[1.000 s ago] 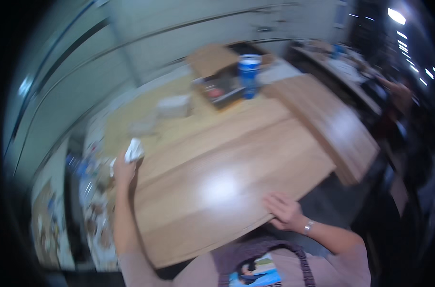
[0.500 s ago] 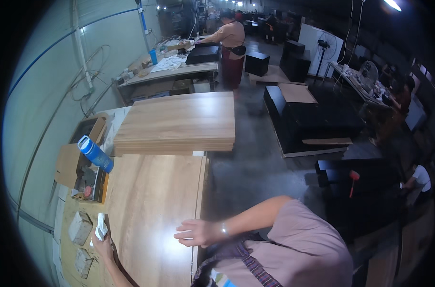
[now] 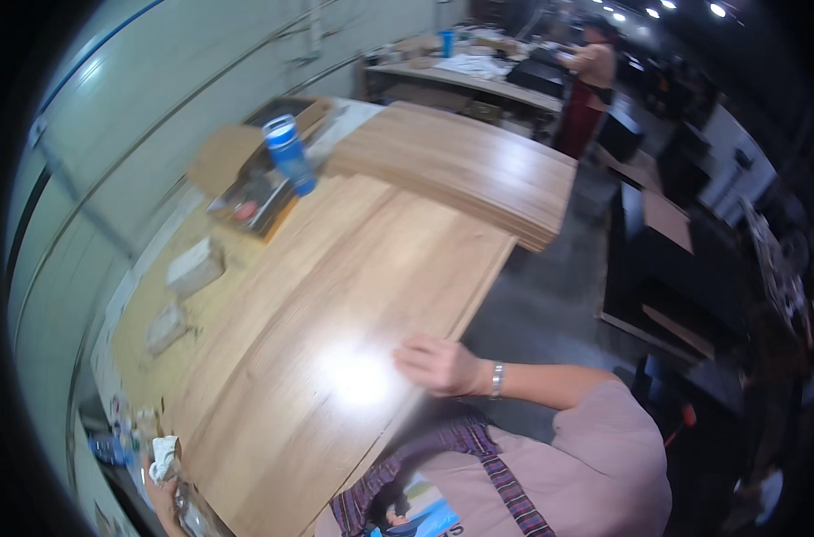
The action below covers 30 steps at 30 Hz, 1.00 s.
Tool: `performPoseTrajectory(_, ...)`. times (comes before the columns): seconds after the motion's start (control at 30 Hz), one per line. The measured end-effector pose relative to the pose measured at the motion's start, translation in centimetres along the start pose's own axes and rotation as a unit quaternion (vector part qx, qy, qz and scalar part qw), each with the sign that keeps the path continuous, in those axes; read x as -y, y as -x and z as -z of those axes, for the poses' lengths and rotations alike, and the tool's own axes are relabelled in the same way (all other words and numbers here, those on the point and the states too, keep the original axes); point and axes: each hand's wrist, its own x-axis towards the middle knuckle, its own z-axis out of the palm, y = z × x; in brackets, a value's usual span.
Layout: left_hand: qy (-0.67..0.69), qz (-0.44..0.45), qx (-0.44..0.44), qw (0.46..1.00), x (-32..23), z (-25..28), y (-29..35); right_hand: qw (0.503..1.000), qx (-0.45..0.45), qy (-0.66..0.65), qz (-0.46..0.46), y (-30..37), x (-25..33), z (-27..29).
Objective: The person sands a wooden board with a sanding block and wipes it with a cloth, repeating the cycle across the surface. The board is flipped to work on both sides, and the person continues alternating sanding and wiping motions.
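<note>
My left hand (image 3: 161, 490) is at the lower left, past the near left corner of the wood-grain panel (image 3: 273, 394). Its fingers are closed round a crumpled white cloth (image 3: 165, 458). Close by this hand is something clear, like a plastic bottle (image 3: 194, 517), partly cut off by the panel. My right hand (image 3: 443, 365) rests at the panel's right edge, fingers loosely bent over the surface, slightly blurred, with nothing seen in them. Bright glare lies on the panel beside it.
Beyond the panel lies a stack of similar boards (image 3: 479, 161). Left of it stand a blue bottle (image 3: 291, 157), an opened cardboard box (image 3: 237, 170) and two pale blocks (image 3: 195, 267). A co-worker (image 3: 590, 80) stands at a far bench; black furniture pieces (image 3: 653, 268) sit right.
The view has turned left, so the panel now slants. My left hand, with the cloth, has gone from beside the pale blocks to the near left corner. My right hand's fingers have drawn together.
</note>
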Motion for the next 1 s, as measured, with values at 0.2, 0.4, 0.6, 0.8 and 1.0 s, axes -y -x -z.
performPoseTrajectory(0.2,-0.125,0.008,-0.022,0.992,1.2,-2.5,6.2,0.996,-0.052,-0.035,0.056,-8.5,0.1,5.7)
performPoseTrajectory(0.4,0.019,-0.079,-0.169,0.982,0.3,-3.6,0.6,0.968,-0.160,0.065,0.179,-18.2,-2.4,9.7)
performPoseTrajectory(0.6,0.183,-0.061,-0.181,0.964,-10.4,-1.8,5.5,0.992,-0.070,-0.074,0.079,-34.0,-7.7,13.1)
performPoseTrajectory(0.8,0.156,0.047,-0.199,0.966,-16.5,-1.5,11.6,0.983,0.074,-0.157,-0.054,-40.3,-8.5,8.9)
performPoseTrajectory(1.0,0.012,0.122,-0.161,0.979,-15.5,-2.8,11.8,0.968,0.130,-0.213,0.033,-41.3,-13.1,-3.0)
